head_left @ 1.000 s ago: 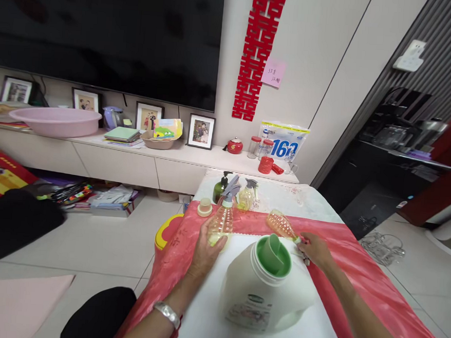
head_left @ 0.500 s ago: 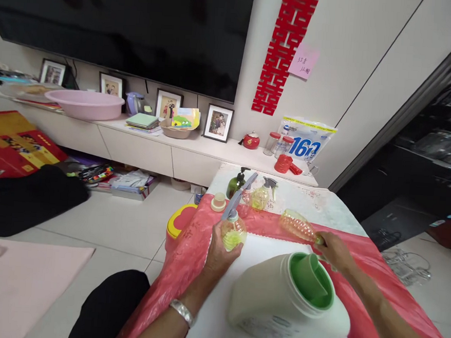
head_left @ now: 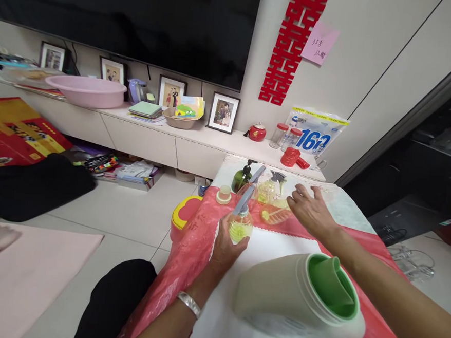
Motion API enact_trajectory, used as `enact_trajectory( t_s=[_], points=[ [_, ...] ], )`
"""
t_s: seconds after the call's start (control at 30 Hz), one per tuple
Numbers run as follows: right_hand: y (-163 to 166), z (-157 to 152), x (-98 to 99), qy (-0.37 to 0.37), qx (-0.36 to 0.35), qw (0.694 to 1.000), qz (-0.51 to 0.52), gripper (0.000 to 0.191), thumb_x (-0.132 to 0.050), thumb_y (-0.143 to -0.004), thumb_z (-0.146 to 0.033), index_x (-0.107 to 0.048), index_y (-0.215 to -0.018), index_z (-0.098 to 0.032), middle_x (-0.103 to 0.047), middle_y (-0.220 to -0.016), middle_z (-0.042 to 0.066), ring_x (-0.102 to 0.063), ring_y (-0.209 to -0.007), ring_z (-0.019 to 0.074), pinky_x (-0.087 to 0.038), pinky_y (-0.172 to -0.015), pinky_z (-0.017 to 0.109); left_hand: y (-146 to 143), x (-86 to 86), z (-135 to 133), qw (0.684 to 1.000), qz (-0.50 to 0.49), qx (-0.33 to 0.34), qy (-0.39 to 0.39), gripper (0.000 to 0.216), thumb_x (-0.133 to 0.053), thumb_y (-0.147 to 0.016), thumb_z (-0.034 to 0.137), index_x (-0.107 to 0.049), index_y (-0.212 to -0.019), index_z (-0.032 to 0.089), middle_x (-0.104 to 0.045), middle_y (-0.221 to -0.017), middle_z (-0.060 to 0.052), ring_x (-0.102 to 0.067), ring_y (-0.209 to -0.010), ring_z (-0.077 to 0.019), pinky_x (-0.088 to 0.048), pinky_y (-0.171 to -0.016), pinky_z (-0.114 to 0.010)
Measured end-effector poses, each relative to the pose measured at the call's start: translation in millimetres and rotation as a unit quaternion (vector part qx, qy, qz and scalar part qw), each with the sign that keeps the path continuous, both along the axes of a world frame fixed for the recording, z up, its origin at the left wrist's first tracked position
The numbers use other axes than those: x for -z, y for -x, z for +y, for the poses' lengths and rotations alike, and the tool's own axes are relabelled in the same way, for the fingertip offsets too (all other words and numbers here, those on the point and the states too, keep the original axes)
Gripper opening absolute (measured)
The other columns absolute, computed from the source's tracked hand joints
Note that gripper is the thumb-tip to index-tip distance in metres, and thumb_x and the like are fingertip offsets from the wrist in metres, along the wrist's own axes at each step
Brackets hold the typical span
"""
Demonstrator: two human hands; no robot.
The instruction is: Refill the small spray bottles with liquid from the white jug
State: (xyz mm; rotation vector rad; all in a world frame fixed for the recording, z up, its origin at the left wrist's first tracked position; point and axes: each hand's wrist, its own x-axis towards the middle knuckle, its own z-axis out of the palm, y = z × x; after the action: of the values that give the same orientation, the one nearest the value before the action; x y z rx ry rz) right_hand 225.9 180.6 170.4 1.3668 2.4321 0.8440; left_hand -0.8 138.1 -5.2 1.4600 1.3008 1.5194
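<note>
My left hand (head_left: 228, 245) is wrapped round a clear spray bottle (head_left: 241, 232) with yellow-green liquid and a grey head, upright at the front of the white mat. My right hand (head_left: 310, 210) is empty, fingers apart, just right of a clear ribbed bottle (head_left: 275, 213) lying on its side. Behind them stand a dark green pump bottle (head_left: 241, 180), a pinkish spray bottle (head_left: 248, 192), partly hidden, and a yellowish spray bottle (head_left: 266, 191). A pale round cap (head_left: 223, 195) sits to their left. Nearest me is a large pale jug (head_left: 278, 296) with an open green mouth (head_left: 333, 287).
The table wears a red plastic cover (head_left: 193, 239) with a white mat (head_left: 215, 312) on it. A yellow-and-pink stool (head_left: 186, 211) stands at its left edge. Beyond runs a low cabinet (head_left: 200, 146) with jars, photo frames and a pink basin (head_left: 86, 93).
My right hand has let go of the ribbed bottle, which now lies further left, and its fingers have spread. My left hand still holds the spray bottle. The view has shifted slightly.
</note>
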Motion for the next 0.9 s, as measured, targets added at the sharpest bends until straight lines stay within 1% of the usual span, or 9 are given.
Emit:
enact_trajectory(
  t_s=[0.13,0.27,0.33,0.4,0.47,0.53,0.63,0.73,0.9],
  points=[
    [28.1,8.2,7.5,-0.004,-0.059,0.998,-0.021,0.028,-0.044,-0.095,-0.003,-0.071,-0.099,-0.012,-0.062,-0.107,0.016,-0.038,-0.129,0.0310,-0.033,-0.108,0.058,0.5,-1.5,-0.7,1.000,0.004,0.003,0.001,0.064,-0.072,-0.068,0.022,-0.045,-0.126,0.021,-0.056,-0.130,-0.012,-0.054,-0.127,-0.0306,-0.044,-0.109,-0.047],
    [38.3,13.4,7.4,0.003,-0.087,0.996,-0.018,0.030,-0.046,-0.093,-0.002,-0.070,-0.107,-0.013,-0.056,-0.126,0.016,-0.035,-0.134,0.0321,-0.036,-0.104,0.055,0.6,-3.0,-1.2,1.000,0.012,0.010,0.003,0.068,-0.072,-0.068,0.021,-0.043,-0.130,0.021,-0.055,-0.131,-0.013,-0.053,-0.128,-0.0312,-0.044,-0.110,-0.049],
    [36.1,15.7,3.9,0.014,-0.093,0.996,-0.011,0.039,-0.047,-0.088,0.002,-0.068,-0.116,-0.015,-0.049,-0.138,0.015,-0.032,-0.137,0.0328,-0.038,-0.103,0.052,0.4,-4.7,-1.9,1.000,0.015,0.015,0.008,0.071,-0.072,-0.068,0.022,-0.042,-0.133,0.021,-0.055,-0.130,-0.013,-0.053,-0.128,-0.0315,-0.044,-0.110,-0.050],
    [31.6,17.7,-0.2,0.026,-0.095,0.995,0.002,0.053,-0.047,-0.084,0.005,-0.063,-0.128,-0.019,-0.043,-0.146,0.014,-0.034,-0.136,0.0330,-0.038,-0.102,0.051,-0.2,-7.4,-3.4,1.000,0.018,0.015,0.009,0.072,-0.071,-0.068,0.021,-0.042,-0.134,0.020,-0.056,-0.130,-0.013,-0.054,-0.127,-0.0319,-0.045,-0.109,-0.049],
    [27.1,19.0,-4.2,0.036,-0.095,0.995,0.022,0.066,-0.046,-0.081,0.006,-0.055,-0.139,-0.024,-0.038,-0.151,0.013,-0.038,-0.132,0.0319,-0.038,-0.102,0.050,-1.2,-10.4,-5.7,1.000,0.026,0.014,0.004,0.072,-0.070,-0.067,0.020,-0.043,-0.134,0.020,-0.058,-0.128,-0.013,-0.055,-0.126,-0.0322,-0.046,-0.109,-0.049],
    [23.8,19.3,-8.2,0.043,-0.093,0.993,0.052,0.072,-0.048,-0.081,0.005,-0.049,-0.146,-0.026,-0.036,-0.152,0.012,-0.040,-0.129,0.0307,-0.037,-0.102,0.051,-2.2,-12.7,-8.1,0.999,0.040,0.016,-0.003,0.073,-0.070,-0.066,0.018,-0.043,-0.134,0.020,-0.059,-0.128,-0.013,-0.057,-0.124,-0.0325,-0.046,-0.108,-0.049],
    [19.5,16.6,-14.7,0.048,-0.086,0.988,0.116,0.067,-0.053,-0.085,-0.004,-0.046,-0.148,-0.024,-0.038,-0.151,0.013,-0.041,-0.127,0.0300,-0.039,-0.100,0.050,-3.2,-13.6,-10.2,0.997,0.070,0.029,-0.021,0.077,-0.070,-0.065,0.017,-0.042,-0.136,0.019,-0.059,-0.130,-0.014,-0.057,-0.125,-0.0336,-0.045,-0.110,-0.051],
    [11.2,7.7,-20.8,0.047,-0.073,0.977,0.192,0.056,-0.055,-0.089,-0.014,-0.049,-0.144,-0.021,-0.040,-0.148,0.013,-0.043,-0.127,0.0309,-0.044,-0.097,0.049,-3.0,-12.6,-10.2,0.993,0.098,0.052,-0.039,0.076,-0.070,-0.067,0.017,-0.042,-0.138,0.019,-0.057,-0.133,-0.015,-0.055,-0.129,-0.0342,-0.042,-0.113,-0.054],
    [-11.3,-28.3,-28.7,0.041,-0.063,0.944,0.320,0.043,-0.051,-0.097,-0.032,-0.055,-0.138,-0.020,-0.049,-0.140,0.011,-0.050,-0.126,0.0271,-0.048,-0.104,0.045,-2.8,-12.2,-9.6,0.993,0.098,0.054,-0.031,0.077,-0.069,-0.068,0.016,-0.040,-0.139,0.021,-0.054,-0.136,-0.015,-0.052,-0.132,-0.0341,-0.039,-0.115,-0.056]
  ],
)
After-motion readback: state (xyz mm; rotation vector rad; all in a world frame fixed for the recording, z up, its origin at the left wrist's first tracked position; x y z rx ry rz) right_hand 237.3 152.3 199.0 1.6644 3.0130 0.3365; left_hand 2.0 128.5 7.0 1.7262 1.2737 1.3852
